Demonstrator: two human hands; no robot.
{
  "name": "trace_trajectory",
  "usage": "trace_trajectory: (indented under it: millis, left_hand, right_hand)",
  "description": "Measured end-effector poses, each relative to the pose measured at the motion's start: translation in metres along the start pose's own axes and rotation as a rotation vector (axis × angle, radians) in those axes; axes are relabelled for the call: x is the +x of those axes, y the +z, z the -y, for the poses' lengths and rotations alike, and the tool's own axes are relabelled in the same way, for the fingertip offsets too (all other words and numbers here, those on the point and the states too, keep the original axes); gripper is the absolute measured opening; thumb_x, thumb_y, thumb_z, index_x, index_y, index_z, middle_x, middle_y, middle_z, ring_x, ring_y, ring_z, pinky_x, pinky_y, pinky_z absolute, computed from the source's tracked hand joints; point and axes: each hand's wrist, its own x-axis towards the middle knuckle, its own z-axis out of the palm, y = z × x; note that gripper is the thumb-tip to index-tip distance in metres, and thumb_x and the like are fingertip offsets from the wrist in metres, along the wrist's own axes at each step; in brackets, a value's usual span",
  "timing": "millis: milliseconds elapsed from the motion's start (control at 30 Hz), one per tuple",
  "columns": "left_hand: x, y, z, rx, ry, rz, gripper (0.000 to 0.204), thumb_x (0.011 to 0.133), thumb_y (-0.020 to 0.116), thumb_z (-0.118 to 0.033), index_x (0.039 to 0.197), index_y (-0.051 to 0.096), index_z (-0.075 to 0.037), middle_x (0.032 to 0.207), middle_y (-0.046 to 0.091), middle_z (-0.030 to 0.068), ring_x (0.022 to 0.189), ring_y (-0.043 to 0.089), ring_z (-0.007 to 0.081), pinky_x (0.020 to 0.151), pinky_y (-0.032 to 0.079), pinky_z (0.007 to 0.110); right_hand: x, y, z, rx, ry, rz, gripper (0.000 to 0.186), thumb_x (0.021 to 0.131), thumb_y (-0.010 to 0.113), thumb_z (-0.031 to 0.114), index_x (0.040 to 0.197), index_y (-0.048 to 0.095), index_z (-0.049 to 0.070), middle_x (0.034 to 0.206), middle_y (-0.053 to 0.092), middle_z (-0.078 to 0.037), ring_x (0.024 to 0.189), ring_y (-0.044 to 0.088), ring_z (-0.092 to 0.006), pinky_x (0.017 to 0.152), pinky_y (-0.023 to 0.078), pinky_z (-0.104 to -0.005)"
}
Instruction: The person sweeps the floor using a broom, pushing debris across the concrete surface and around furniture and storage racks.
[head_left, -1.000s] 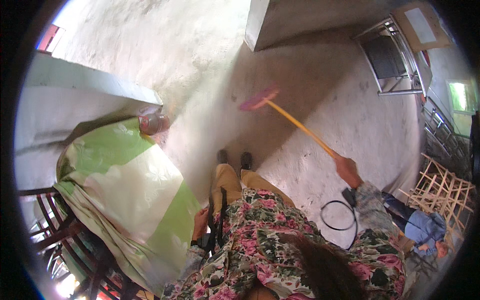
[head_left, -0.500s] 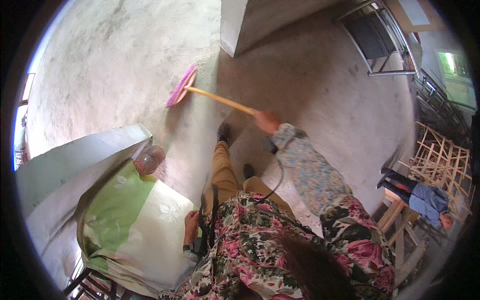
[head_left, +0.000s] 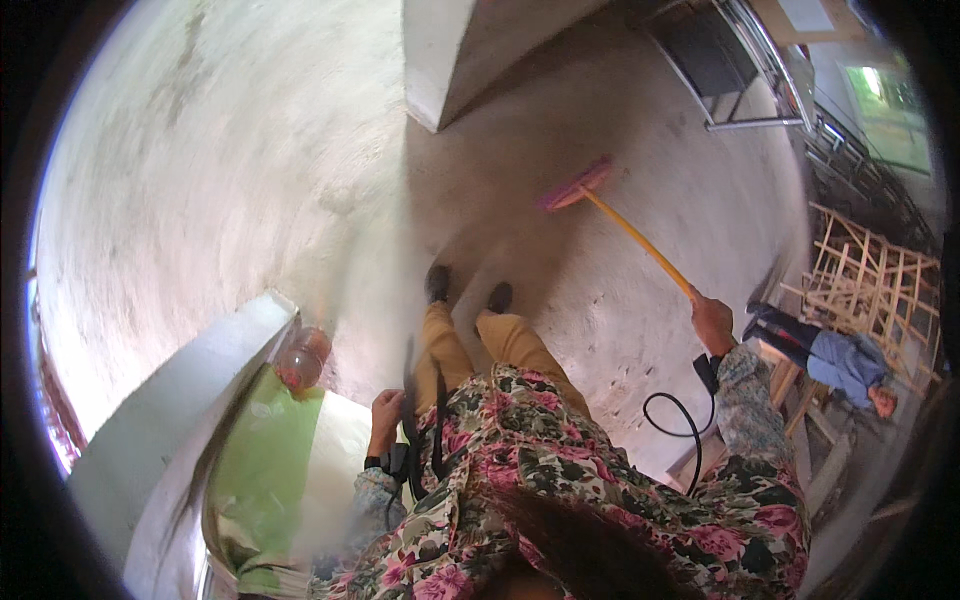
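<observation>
My right hand [head_left: 713, 326] is closed round the end of a broom's yellow handle, out to the right of my body. The broom [head_left: 640, 240] slants away from me, its pink-purple head [head_left: 577, 187] on or just over the bare floor beyond my feet. My left hand [head_left: 386, 411] hangs at my side with its fingers curled in, beside dark straps and next to the green and white cloth. It appears to hold nothing. A black cable [head_left: 672, 433] loops below my right wrist.
At left stand a low wall [head_left: 180, 400], a clear plastic bottle [head_left: 303, 358] and a cloth-covered table [head_left: 255, 460]. A pillar [head_left: 432, 70] rises ahead. At right are a metal-framed chair [head_left: 755, 124], piled wooden strips [head_left: 870, 280] and a person in blue [head_left: 845, 365].
The broom has swung from the left to the right across the floor, and my right hand has moved out to the right with it. My feet stand more side by side.
</observation>
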Motion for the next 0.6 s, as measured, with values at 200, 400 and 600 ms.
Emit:
trace_trajectory:
  millis: [200,400,600]
  left_hand:
    - [0.01,0.028,-0.053,0.113,-0.051,0.054,0.014,0.084,0.057,-0.016,0.089,0.06,-0.003,0.068,0.056,0.0004,0.054,0.048,0.0065,0.046,0.038,0.02]
    - [-0.007,0.067,-0.091,0.183,-0.049,-0.015,0.018,0.085,0.056,-0.016,0.095,0.057,-0.001,0.071,0.059,0.0042,0.058,0.054,0.0113,0.05,0.043,0.022]
    - [-0.005,0.134,-0.108,0.133,-0.124,0.018,0.02,0.086,0.055,-0.016,0.099,0.056,-0.001,0.076,0.059,0.0055,0.062,0.057,0.0135,0.052,0.047,0.025]
  right_hand:
    - [0.027,-0.01,0.019,0.223,-0.152,-0.224,0.041,0.084,0.05,0.016,0.125,0.048,0.023,0.052,0.053,-0.011,0.047,0.053,-0.0299,0.046,0.043,-0.0431]
    - [0.212,0.025,0.052,0.51,-0.433,-0.4,0.039,0.081,0.05,0.012,0.121,0.052,0.015,0.057,0.056,-0.011,0.048,0.055,-0.0273,0.045,0.043,-0.0411]
    - [0.229,0.105,-0.091,0.443,-0.288,-0.185,0.043,0.082,0.048,0.013,0.125,0.049,0.019,0.059,0.057,-0.012,0.049,0.055,-0.0272,0.047,0.044,-0.042]
